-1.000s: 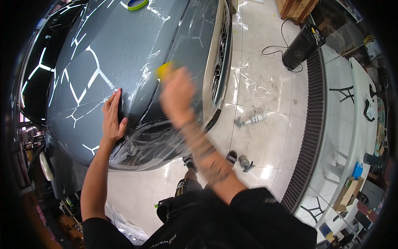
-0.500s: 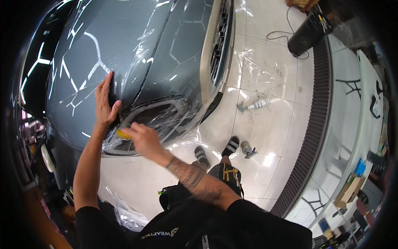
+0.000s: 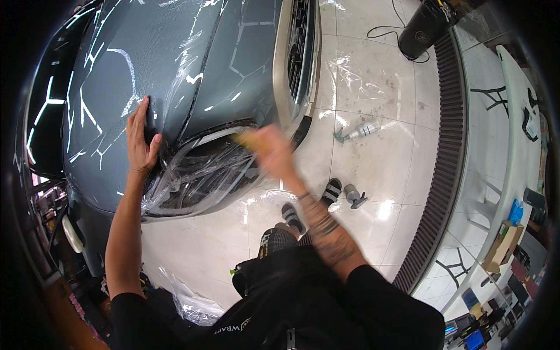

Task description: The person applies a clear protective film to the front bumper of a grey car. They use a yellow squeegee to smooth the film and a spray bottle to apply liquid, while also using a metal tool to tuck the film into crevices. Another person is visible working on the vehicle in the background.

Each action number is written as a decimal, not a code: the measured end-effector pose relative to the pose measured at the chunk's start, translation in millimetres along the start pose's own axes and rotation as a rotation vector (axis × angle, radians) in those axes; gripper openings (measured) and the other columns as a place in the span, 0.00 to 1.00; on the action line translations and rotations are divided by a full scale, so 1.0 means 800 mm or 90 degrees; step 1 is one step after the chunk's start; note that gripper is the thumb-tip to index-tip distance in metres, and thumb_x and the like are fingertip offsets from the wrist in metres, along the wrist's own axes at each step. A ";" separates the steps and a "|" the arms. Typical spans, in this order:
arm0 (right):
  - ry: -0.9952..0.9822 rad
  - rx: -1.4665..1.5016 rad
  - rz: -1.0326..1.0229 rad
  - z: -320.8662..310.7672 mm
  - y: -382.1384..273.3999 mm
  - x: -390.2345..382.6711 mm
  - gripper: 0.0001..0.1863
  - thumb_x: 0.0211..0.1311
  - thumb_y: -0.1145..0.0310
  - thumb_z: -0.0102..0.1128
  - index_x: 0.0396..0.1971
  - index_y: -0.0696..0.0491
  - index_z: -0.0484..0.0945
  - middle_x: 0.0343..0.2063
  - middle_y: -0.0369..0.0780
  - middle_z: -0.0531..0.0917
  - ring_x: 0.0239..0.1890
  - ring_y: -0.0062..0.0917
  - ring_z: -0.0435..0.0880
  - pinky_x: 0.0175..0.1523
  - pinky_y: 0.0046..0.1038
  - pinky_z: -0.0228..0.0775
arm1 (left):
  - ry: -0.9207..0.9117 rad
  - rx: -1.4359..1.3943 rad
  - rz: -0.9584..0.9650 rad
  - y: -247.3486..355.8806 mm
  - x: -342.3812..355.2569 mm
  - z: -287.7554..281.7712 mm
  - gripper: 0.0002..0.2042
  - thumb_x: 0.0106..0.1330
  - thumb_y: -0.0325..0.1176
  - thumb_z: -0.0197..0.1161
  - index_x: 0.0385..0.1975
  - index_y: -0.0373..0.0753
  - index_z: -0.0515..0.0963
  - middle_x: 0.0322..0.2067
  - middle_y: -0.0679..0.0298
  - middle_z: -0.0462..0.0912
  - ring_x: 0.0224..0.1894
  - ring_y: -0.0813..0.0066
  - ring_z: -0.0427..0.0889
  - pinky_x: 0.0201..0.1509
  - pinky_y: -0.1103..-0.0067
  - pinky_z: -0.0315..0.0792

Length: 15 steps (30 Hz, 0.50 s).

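Note:
A grey car's wet front panel (image 3: pixel 233 87) fills the upper left. Over its headlight (image 3: pixel 204 160) lies clear plastic film (image 3: pixel 166 185), wrinkled and loose along the lower edge. My left hand (image 3: pixel 139 144) rests flat on the bodywork beside the headlight's left end, fingers stretched and thumb apart. In my right hand (image 3: pixel 274 154), blurred by motion, is a small yellow squeegee (image 3: pixel 245 139). Its edge is at the headlight's upper right part; whether it touches the film there I cannot tell.
A spray bottle (image 3: pixel 360 132) lies on the tiled floor, and a second bottle (image 3: pixel 353 196) is by my feet. Crumpled film (image 3: pixel 195 306) is on the floor at lower left. A black cylinder (image 3: pixel 423 32) with a cable stands far right, near a dark floor grate (image 3: pixel 440 157) and white table (image 3: pixel 510 134).
My right hand has swept the squeegee right and upward across the headlight, from its left end to its upper right. My left hand keeps its place on the bodywork.

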State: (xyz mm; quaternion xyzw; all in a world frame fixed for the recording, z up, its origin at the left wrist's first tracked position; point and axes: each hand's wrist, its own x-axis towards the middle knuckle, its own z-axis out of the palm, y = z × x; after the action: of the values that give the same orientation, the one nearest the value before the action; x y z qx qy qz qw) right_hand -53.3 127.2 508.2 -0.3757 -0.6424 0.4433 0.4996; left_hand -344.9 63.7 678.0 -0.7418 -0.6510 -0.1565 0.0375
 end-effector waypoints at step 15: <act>0.260 -0.014 0.177 0.027 0.025 -0.027 0.13 0.58 0.75 0.57 0.44 0.55 0.77 0.33 0.42 0.79 0.32 0.29 0.77 0.40 0.27 0.70 | 0.021 0.010 0.045 -0.012 0.003 0.006 0.30 0.63 0.55 0.46 0.60 0.40 0.65 0.61 0.57 0.66 0.62 0.56 0.62 0.66 0.65 0.52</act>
State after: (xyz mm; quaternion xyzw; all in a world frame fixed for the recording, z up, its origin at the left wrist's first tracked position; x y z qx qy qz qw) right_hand -68.5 109.5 479.9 -0.5474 -0.4752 0.4158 0.5493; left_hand -353.5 69.1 672.9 -0.7613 -0.6249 -0.1625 0.0595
